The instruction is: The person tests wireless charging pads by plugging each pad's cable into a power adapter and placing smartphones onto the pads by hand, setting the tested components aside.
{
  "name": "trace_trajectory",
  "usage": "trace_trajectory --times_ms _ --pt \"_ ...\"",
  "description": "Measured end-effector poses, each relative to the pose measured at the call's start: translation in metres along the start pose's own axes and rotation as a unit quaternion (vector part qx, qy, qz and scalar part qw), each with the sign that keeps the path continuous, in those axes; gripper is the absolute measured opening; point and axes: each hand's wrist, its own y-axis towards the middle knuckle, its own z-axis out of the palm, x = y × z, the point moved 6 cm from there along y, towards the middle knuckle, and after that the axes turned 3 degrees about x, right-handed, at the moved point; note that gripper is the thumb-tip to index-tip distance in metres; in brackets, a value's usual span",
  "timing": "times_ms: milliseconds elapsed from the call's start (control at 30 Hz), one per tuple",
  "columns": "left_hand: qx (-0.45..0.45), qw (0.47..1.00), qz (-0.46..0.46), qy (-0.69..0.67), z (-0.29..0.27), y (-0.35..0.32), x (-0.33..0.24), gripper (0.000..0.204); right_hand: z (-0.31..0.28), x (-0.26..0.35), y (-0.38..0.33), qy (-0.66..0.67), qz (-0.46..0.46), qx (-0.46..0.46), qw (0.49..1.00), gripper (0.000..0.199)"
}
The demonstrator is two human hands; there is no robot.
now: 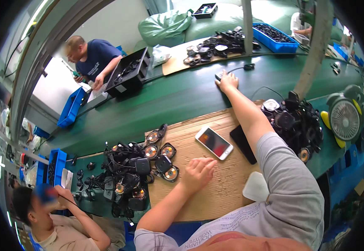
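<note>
Right hand reaching to upper centre of frame, fingers closing over small dark part on green worktop. Left hand resting loosely curled, empty, on cardboard sheet, lower centre. Pick-up step judged underway; next calls for firm grip, lifting part back.

Head view – steeply down; workbench close

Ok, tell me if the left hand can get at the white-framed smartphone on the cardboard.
Probably yes: the left hand rests on the brown cardboard sheet beside the white-framed smartphone, with nothing lying between them.
</note>
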Motion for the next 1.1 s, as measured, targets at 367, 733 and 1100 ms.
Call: trace_trajectory --times_ms 367,733,1100 --pt "-0.014 0.998 -0.033 -0.06 -0.002 0.002 0.014 0.044 -0.004 0.049 0.012 -0.004 -0.161 -0.046 0.986 0.049" --pt "-0.08 0.983 -0.138 -0.097 0.0 -0.008 0.028 0.056 -0.133 0.067 -0.065 0.412 -0.159 0.23 0.867 0.038" --pt "0.167 0.875 -0.336 -0.306 -0.031 -0.027 -0.005 0.041 -0.228 0.06 -0.258 0.671 0.005 0.523 0.525 0.042"
